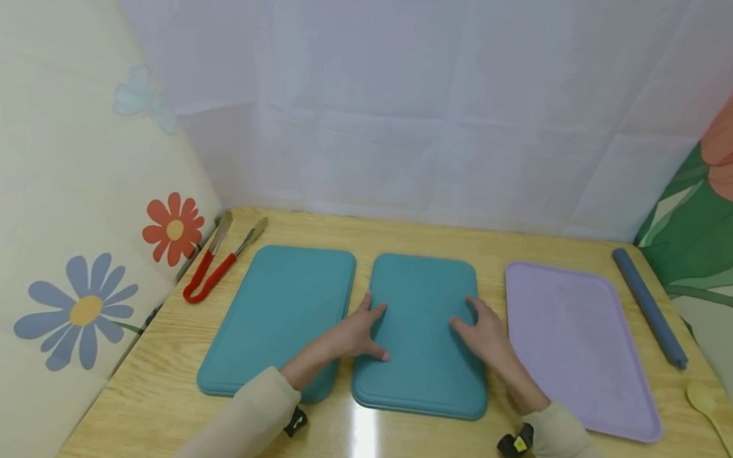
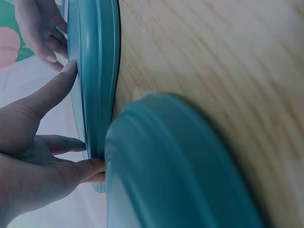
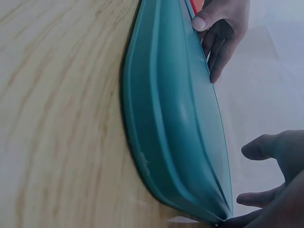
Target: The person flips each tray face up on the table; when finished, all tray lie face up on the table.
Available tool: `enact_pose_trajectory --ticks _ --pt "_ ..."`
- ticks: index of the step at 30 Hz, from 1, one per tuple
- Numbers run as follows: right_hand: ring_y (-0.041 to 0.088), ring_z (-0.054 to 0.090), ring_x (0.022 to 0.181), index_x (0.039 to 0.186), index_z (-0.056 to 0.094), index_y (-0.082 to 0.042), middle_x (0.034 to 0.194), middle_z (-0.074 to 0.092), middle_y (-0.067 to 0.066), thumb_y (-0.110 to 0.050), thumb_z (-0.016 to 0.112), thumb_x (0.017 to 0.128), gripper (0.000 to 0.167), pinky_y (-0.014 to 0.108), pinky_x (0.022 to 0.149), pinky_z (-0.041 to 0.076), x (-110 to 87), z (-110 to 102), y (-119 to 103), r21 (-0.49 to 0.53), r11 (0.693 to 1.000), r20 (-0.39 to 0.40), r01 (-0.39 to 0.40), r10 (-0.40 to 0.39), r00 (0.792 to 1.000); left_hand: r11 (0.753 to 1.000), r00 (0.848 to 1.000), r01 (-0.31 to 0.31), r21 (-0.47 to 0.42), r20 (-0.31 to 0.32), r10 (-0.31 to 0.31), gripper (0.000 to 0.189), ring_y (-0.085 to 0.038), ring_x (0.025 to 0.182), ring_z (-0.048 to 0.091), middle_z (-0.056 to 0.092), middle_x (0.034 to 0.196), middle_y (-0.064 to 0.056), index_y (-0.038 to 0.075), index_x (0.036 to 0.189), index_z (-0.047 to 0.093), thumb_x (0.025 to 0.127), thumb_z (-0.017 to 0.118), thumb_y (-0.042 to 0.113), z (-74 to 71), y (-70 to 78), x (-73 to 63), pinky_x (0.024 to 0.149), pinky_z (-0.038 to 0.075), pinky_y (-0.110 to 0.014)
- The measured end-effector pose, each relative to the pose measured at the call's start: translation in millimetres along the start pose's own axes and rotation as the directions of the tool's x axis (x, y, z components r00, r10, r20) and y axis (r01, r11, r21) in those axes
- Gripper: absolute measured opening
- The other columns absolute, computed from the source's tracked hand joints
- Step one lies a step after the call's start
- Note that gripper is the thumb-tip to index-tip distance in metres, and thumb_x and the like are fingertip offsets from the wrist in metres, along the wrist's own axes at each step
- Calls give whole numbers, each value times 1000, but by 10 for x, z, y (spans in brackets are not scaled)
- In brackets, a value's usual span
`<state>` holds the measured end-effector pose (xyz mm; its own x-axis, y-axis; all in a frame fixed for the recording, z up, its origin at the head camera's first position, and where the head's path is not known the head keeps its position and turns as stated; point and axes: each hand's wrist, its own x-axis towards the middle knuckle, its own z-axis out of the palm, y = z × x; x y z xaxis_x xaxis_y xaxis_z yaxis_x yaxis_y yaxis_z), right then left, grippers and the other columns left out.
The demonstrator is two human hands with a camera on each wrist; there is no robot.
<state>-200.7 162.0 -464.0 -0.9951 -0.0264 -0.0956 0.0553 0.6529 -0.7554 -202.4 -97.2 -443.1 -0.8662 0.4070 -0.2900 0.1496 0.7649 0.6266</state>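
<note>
A teal rectangular tray lies in the middle of the table, its broad flat face up. My left hand is at its left side with fingers spread; the thumb tip touches the tray in the left wrist view, and the other fingers reach its side edge. Over the right side is my right hand, thumb and forefinger apart above the surface. In the right wrist view, lower fingers of that hand come right at the tray's corner, partly hidden.
Left of it lies a second teal tray, close beside my left wrist. A lilac tray is on the right. Red-handled tongs lie at far left; a blue rolled-up length and a pale yellow spoon at far right. A pale cloth hangs behind.
</note>
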Motion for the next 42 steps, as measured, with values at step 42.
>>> enact_pose_trajectory --ticks 42 --pt "47 54 114 140 36 14 124 53 37 -4 69 86 66 47 86 52 122 -433 28 100 995 145 14 -29 989 999 999 -32 -36 6 32 98 -42 143 11 -1 156 -29 -2 149 27 74 85 22 -8 -49 -14 113 25 -50"
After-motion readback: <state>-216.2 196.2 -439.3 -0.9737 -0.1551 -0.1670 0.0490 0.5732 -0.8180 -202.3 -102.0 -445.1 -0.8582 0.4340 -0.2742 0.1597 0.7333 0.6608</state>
